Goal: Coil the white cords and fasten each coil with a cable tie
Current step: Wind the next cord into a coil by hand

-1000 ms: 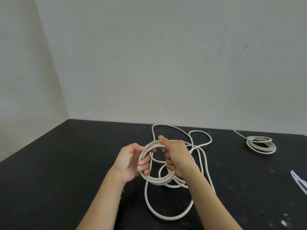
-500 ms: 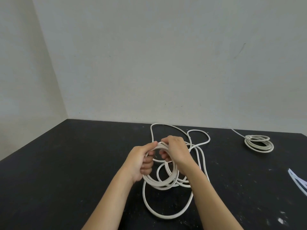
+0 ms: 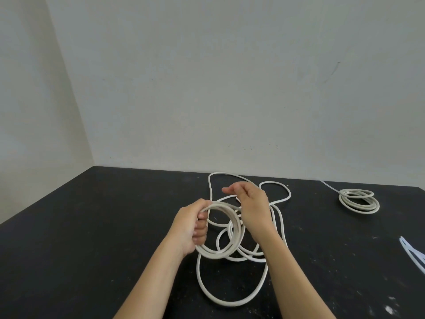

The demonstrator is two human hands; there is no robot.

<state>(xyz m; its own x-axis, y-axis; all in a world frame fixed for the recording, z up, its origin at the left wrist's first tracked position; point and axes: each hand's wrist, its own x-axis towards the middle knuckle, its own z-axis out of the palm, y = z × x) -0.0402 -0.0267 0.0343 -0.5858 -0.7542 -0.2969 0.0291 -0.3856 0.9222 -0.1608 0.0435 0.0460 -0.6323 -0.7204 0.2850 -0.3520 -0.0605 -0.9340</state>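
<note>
My left hand (image 3: 193,229) grips a part-wound coil (image 3: 218,252) of thick white cord, holding it upright above the black table (image 3: 92,238). The uncoiled remainder of that cord (image 3: 232,303) lies in wide loops on the table below and behind the coil. My right hand (image 3: 250,210) is just right of the coil's top, fingers curled around a strand of the cord, thumb pointing left. A second white cord (image 3: 358,201) lies at the far right as a finished coil with a thin tail running back. White cable ties (image 3: 411,253) show at the right edge.
Grey walls (image 3: 230,88) meet in a corner at the back left, right behind the table's far edge. The table's left edge runs diagonally towards me. White specks dot the tabletop at the lower right.
My hands came together at the coil's top, then my right hand moved up and to the right along the cord. The coil hangs lower from my left hand than a second ago.
</note>
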